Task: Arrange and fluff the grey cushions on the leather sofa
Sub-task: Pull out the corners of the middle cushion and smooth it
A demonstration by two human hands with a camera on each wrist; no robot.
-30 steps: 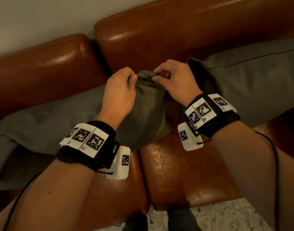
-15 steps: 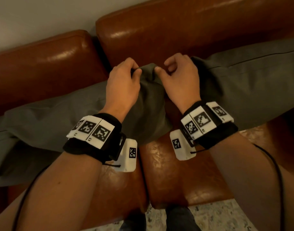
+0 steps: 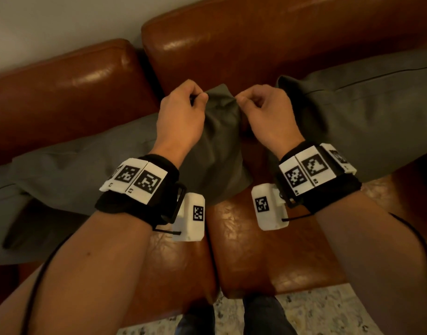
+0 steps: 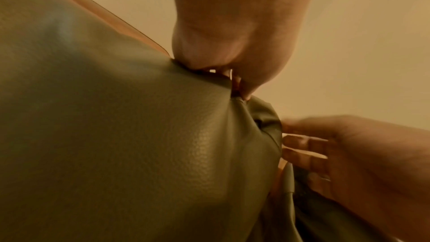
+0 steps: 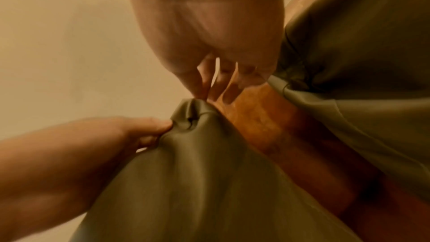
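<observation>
A grey cushion (image 3: 91, 165) lies across the left seat of the brown leather sofa (image 3: 256, 250), its right corner (image 3: 220, 97) raised against the backrest. My left hand (image 3: 183, 112) pinches the left side of that corner, and my right hand (image 3: 265, 110) pinches its right side. The left wrist view shows the cushion (image 4: 116, 135) bunched at the corner under my left fingers (image 4: 244, 87). In the right wrist view my right fingers (image 5: 204, 87) pinch the puckered corner (image 5: 193, 113). A second grey cushion (image 3: 367, 112) lies on the right seat, leaning on the backrest.
A pale wall (image 3: 62, 25) rises behind the sofa. A speckled rug (image 3: 316, 313) lies in front of it, with my feet (image 3: 263, 315) at the seam between the two seat pads. Cables run along both forearms.
Both hands have spread slightly apart while still pinching the raised cushion corner, which now shows stretched between them. The view has shifted a little.
</observation>
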